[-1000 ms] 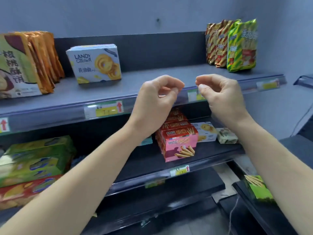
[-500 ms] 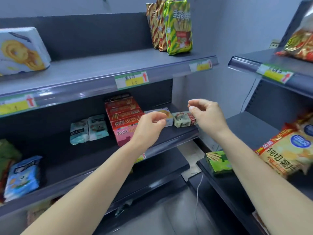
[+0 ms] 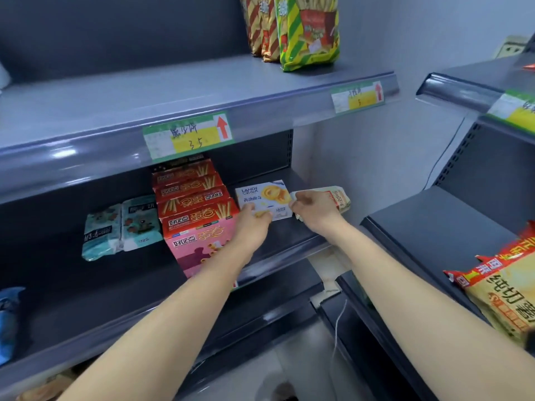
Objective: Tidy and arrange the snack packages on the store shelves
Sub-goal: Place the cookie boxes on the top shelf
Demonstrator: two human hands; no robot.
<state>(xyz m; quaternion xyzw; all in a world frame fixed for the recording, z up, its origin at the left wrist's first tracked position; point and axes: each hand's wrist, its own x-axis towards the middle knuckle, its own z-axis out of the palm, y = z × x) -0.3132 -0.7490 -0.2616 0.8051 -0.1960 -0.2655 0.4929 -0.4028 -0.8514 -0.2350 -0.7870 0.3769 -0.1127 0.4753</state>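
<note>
Head view: white cookie box [image 3: 265, 198] face up on the middle shelf [image 3: 289, 235], long axis left to right, between the red box stack [image 3: 194, 204] and a cream packet [image 3: 340, 198]. Left hand [image 3: 254, 224] pinching its near left corner. Right hand [image 3: 315, 211] curled at its right edge, over the packet; which one held, impossible to tell. Both hands equally near. Open room forward, toward the shelf lip.

A shop is shown: grey metal shelves [image 3: 144, 94] are fitted with handwritten price tags [image 3: 188, 137] and stocked with boxed and bagged snacks [image 3: 307, 33].
</note>
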